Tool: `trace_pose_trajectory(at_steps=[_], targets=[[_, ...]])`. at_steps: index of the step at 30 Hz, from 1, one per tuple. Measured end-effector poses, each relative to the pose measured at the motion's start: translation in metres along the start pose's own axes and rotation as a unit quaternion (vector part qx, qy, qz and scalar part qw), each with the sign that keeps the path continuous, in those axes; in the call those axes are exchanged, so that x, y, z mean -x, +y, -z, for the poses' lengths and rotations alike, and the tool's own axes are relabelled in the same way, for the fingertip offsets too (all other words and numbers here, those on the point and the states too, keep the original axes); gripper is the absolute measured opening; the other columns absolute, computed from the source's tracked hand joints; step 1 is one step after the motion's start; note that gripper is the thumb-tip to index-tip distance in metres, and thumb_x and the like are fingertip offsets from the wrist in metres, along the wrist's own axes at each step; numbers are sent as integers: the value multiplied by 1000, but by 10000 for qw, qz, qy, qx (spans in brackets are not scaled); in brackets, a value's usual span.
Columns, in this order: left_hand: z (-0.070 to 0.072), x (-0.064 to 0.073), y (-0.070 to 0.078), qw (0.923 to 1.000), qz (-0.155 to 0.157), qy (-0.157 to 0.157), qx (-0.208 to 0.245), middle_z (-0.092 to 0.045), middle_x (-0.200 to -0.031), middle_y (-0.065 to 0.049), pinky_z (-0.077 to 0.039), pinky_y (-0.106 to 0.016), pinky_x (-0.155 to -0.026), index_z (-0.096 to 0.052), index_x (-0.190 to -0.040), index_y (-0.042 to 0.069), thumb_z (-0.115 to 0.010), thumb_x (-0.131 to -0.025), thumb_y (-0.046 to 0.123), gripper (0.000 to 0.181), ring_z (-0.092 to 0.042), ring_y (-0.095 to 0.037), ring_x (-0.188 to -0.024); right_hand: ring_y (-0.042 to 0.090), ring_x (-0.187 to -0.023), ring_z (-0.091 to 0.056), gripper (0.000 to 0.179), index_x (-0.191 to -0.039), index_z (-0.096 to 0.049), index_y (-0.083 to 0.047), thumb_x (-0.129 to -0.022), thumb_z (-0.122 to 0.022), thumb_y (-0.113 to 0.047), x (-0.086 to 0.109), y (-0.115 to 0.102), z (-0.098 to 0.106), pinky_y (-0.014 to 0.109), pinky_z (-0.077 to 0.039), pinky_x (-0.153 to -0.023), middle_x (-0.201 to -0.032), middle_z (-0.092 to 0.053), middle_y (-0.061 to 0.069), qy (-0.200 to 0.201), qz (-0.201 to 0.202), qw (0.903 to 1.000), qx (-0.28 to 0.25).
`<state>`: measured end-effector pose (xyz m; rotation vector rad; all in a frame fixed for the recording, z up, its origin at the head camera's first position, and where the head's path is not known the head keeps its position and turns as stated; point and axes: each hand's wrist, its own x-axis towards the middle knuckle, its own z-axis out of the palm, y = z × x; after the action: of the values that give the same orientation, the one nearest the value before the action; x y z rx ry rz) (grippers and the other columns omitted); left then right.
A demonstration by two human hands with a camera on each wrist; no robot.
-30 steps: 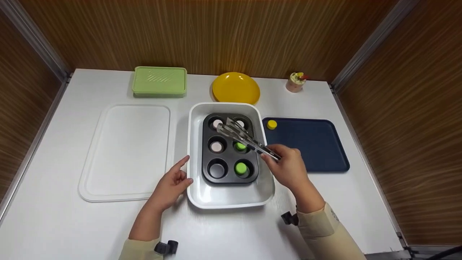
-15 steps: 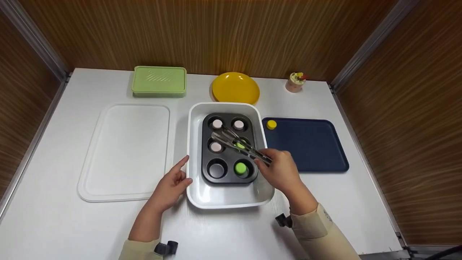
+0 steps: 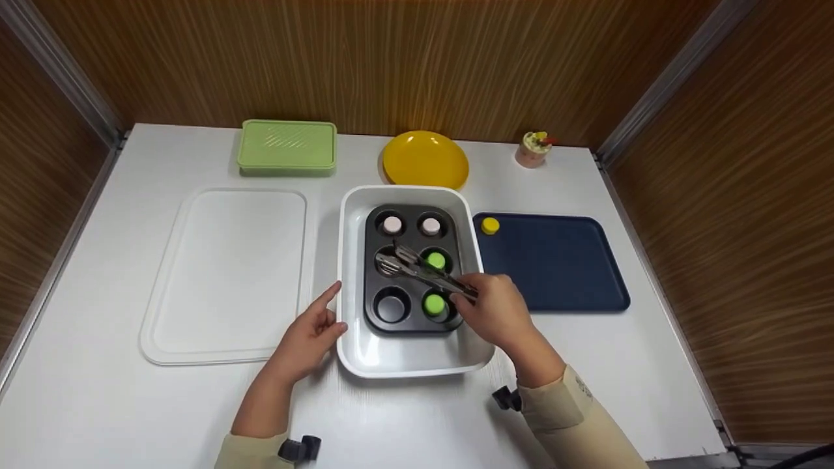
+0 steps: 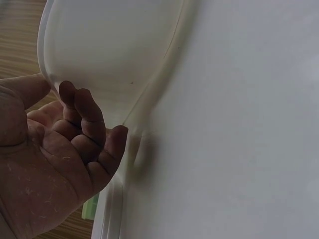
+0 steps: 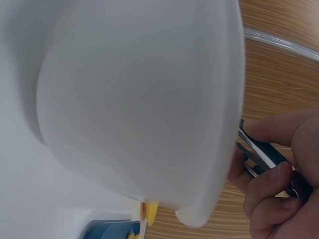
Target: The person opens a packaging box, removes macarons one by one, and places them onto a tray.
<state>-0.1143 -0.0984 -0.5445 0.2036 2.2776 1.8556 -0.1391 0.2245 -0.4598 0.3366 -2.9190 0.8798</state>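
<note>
My right hand [image 3: 498, 312] grips metal tongs [image 3: 427, 273] whose tips lie over the middle-left cup of a dark muffin tin [image 3: 414, 326]. That cup's pale pink piece is mostly hidden under the tips. The tin sits in a deep white tub [image 3: 417, 372]. Pale pink round pieces [image 3: 392, 225] occupy both far cups; bright green ones [image 3: 434, 304] are in the middle-right and near-right cups. Nothing lies in the near-left cup. My left hand [image 3: 306, 339] touches the tub's left rim with thumb and index fingertips, its other fingers loosely bent in the left wrist view.
A white lid [image 3: 228, 273] lies left of the tub. To its right, a navy tray [image 3: 554, 260] bears a yellow round piece [image 3: 490, 225]. Along the back stand a green lidded box [image 3: 288, 146], a yellow plate [image 3: 425, 159] and a small dessert cup [image 3: 533, 151].
The tongs have moved from over the far-right cup, nearer and leftward, to the middle-left cup. A pale pink piece is left in the far-right cup. My left hand has stayed put.
</note>
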Motion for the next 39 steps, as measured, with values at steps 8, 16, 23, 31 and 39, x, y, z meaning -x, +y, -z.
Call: trace_pose_trajectory(at_steps=[8, 16, 23, 31, 39], targets=[[0, 0, 0, 10000, -16, 6, 23, -53, -80, -1, -42, -23, -67, -40, -163, 5, -69, -100, 0, 69, -46, -10, -68, 13, -59, -55, 3, -94, -80, -8, -93, -77, -9, -3, 1, -4, 35, -47, -55, -71, -67, -5, -145, 27, 9999, 76], [-1, 1, 3, 9999, 100, 57, -8, -53, -81, -1, -43, -24, -67, -41, -163, 9, -69, -100, 0, 70, -46, -11, -68, 15, -61, -59, 7, -99, -82, -12, -94, -78, -11, -3, -2, -6, 38, -49, -57, -74, -70, -4, -138, -30, 9995, 290], [-1, 1, 6, 9998, 158, 115, -12, -54, -81, -2, -44, -24, -66, -42, -163, 9, -69, -100, 0, 69, -47, -12, -68, 19, -64, -67, 7, -100, -82, -15, -94, -78, -12, -3, -5, -8, 42, -51, -57, -74, -72, -3, -101, 68, 9987, 502], [0, 1, 5, 9999, 112, 59, -12, -52, -81, -2, -43, -24, -67, -41, -163, 7, -69, -100, 0, 69, -46, -12, -68, 21, -61, -59, 4, -92, -79, -14, -95, -77, -12, -5, -11, -8, 44, -49, -56, -69, -65, -3, -163, 77, 9975, 687], [-1, 1, 4, 9998, 137, 80, -103, -52, -80, -2, -43, -24, -66, -41, -164, 8, -68, -100, -1, 70, -46, -12, -68, 22, -62, -59, 5, -92, -77, -13, -97, -77, -15, -5, -13, -9, 44, -49, -56, -70, -64, -2, -277, -9, 9964, 799]])
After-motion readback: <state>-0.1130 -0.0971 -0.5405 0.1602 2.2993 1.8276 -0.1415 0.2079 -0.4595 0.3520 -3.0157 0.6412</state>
